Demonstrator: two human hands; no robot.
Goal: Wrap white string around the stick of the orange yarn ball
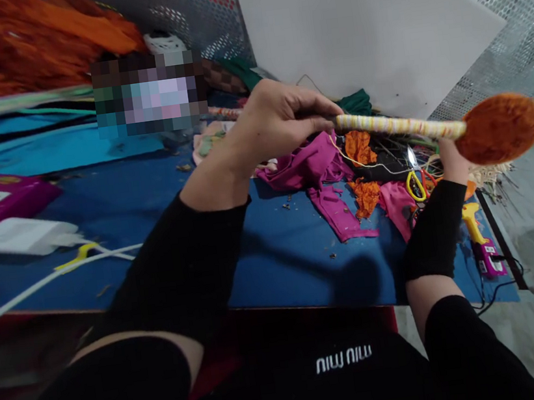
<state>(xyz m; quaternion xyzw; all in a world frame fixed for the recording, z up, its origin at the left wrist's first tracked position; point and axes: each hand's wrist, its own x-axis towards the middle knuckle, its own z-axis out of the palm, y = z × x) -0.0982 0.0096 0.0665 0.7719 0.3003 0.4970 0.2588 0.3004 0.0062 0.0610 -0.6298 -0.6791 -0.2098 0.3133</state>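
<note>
A stick wrapped in pale yellow and white yarn with reddish flecks (394,123) is held up above the table, nearly level. At its right end is a fuzzy orange oval head (501,128). My left hand (280,116) is closed in a pinch on the stick's left end, thumb and fingers together. Where the stick meets the orange head, my right hand (453,159) grips from below and behind; the head hides most of its fingers. A thin pale thread (365,164) hangs in a loop beneath the left hand.
Magenta cloth (304,165), orange scraps (366,197) and yellow-handled scissors (415,184) lie on the blue table (286,269). A yellow-and-magenta tool (484,247) sits near the right edge. At left are a white adapter (20,236) with cable and orange fabric (29,41). A white board (347,25) stands behind.
</note>
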